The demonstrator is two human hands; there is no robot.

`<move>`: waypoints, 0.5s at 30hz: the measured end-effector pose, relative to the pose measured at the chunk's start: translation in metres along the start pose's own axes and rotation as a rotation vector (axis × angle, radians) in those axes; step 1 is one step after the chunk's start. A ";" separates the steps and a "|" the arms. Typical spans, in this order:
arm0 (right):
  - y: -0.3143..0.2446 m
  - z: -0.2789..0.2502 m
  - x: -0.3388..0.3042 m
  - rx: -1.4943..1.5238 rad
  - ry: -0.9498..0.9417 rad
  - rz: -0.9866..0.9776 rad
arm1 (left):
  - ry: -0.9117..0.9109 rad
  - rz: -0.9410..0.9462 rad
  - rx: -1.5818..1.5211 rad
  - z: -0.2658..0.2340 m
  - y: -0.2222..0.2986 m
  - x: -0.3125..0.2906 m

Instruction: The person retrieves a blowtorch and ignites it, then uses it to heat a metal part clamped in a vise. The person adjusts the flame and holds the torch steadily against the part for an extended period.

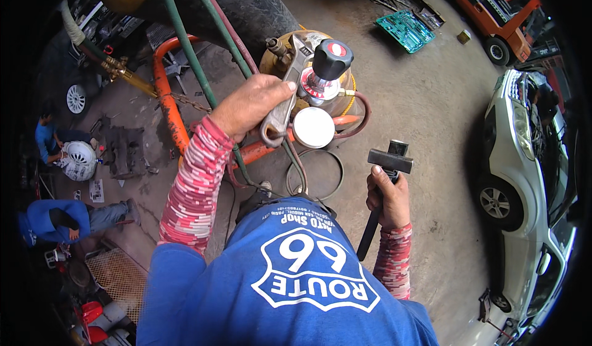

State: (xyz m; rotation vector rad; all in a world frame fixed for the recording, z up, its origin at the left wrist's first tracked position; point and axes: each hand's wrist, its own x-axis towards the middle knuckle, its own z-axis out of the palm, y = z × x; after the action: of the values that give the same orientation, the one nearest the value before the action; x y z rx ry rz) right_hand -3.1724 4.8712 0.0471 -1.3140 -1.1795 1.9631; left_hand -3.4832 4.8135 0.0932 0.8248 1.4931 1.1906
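Note:
My left hand (250,107) is closed around a large adjustable wrench (281,119), thumb along its handle. The wrench's jaws lie by the fitting between a brass cylinder valve (277,49) and a regulator; whether they grip the nut is hard to tell. The regulator has a black knob (333,60) with a red-and-white cap and a white round gauge (314,127). It sits atop a worn yellow gas cylinder (353,86). Lower right, apart from the cylinder, my right hand (391,199) grips a hammer (391,160), its metal head up and dark handle pointing down.
An orange tubular cart frame (165,93), green hoses (185,37) and a dark cylinder (246,7) are close on the left. A coiled hose (339,176) lies by my feet. Two people (68,218) are at left. A white car (515,161) and orange forklift (502,16) stand right.

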 end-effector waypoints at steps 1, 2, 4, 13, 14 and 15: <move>0.003 -0.003 0.000 -0.004 -0.005 0.011 | -0.002 -0.018 0.109 -0.007 0.010 0.015; 0.007 -0.007 0.000 -0.020 -0.012 0.007 | 0.034 -0.098 0.232 -0.012 0.017 0.027; 0.013 -0.014 0.002 -0.040 -0.007 0.006 | 0.042 -0.072 0.478 -0.016 0.027 0.049; 0.025 -0.018 0.003 -0.129 -0.003 0.029 | 0.422 0.187 1.083 0.009 0.040 0.080; 0.026 -0.016 0.004 -0.149 0.029 0.047 | 0.404 0.169 1.123 0.009 0.039 0.078; 0.028 -0.013 0.007 -0.135 -0.011 0.024 | 0.400 0.205 1.154 0.009 0.038 0.075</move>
State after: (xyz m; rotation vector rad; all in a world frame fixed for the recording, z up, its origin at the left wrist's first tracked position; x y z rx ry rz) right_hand -3.1615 4.8679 0.0178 -1.3918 -1.3278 1.9384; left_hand -3.4970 4.8961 0.1082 1.5686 2.5160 0.5432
